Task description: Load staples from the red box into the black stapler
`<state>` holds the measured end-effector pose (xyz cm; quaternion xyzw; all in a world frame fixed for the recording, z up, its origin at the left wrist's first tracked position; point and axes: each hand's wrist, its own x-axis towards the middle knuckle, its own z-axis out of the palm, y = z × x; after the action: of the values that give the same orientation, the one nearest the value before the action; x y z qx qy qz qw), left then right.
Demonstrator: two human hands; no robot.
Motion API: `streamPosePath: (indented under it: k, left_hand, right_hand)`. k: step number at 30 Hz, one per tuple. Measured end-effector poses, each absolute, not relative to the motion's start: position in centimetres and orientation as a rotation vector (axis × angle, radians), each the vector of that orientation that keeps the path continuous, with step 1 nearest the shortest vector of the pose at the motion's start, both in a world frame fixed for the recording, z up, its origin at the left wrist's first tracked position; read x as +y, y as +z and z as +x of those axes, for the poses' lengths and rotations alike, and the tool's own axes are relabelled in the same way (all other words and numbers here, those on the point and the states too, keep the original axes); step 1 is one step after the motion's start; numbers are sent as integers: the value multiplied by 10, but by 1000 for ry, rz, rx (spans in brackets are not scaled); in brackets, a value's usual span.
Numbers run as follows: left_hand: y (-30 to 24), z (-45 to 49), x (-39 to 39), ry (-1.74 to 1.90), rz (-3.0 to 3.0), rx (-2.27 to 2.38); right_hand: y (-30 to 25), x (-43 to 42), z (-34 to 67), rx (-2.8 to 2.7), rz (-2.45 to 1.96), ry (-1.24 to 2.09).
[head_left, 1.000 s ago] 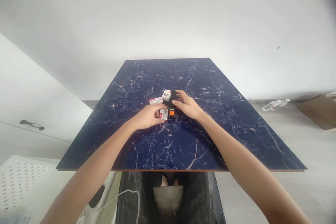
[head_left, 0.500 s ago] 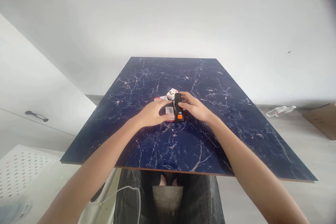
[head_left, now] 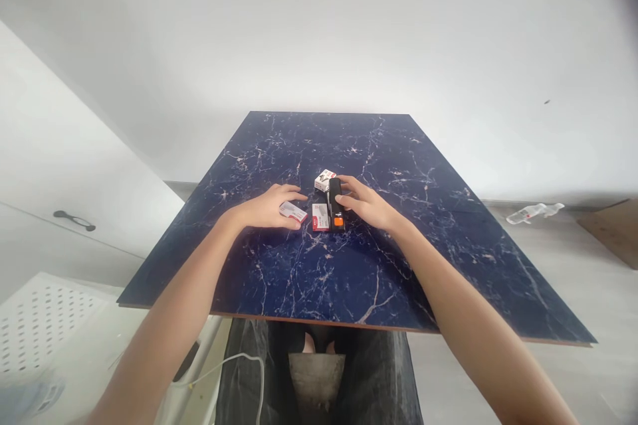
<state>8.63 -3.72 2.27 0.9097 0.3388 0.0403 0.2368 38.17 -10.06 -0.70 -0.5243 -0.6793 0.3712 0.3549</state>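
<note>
On the dark blue marble table [head_left: 349, 265], my left hand [head_left: 266, 207] curls over a small red and white box [head_left: 293, 212] and grips it near the table's middle. A second red and white box [head_left: 319, 218] lies flat just right of it. My right hand [head_left: 366, 202] rests its fingers on a black stapler [head_left: 335, 202] with an orange tab at its near end. A small white box [head_left: 324, 180] sits just behind the stapler.
A white wall stands behind the table. At the left are a white cabinet with a dark handle [head_left: 74, 219] and a perforated white panel [head_left: 40, 322]. A plastic bottle [head_left: 531, 212] and cardboard [head_left: 611, 229] lie on the floor at the right. A white cable [head_left: 239, 365] hangs below the table's near edge.
My left hand has moved left off the middle box and now grips the other small box to its left. My right hand stays on the stapler.
</note>
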Motion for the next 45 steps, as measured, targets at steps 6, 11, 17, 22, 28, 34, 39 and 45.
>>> streamPosePath:
  k: [6, 11, 17, 22, 28, 34, 39, 45]
  left_hand:
    - [34, 86, -47, 69, 2450, 1007]
    - [31, 110, -68, 76, 2440, 1445]
    - [33, 111, -72, 42, 2469, 1524]
    - [34, 118, -73, 340, 2614, 1275]
    - [21, 127, -81, 300, 2541, 862]
    - [16, 128, -78, 308, 2478, 972]
    - [13, 130, -76, 305, 2515, 969]
    - [6, 129, -72, 310, 2442, 1004]
  right_hand:
    - [-1, -104, 381, -1777, -1388, 953]
    - [2, -104, 382, -1770, -1420, 966]
    - [1, -103, 381, -1772, -1396, 949]
    - [1, -103, 379, -1762, -1416, 933]
    - [3, -106, 378, -1769, -1414, 920]
    - [3, -106, 377, -1784, -1417, 904]
    - [3, -105, 378, -1780, -1410, 920]
    - [1, -105, 378, -1769, -1389, 931]
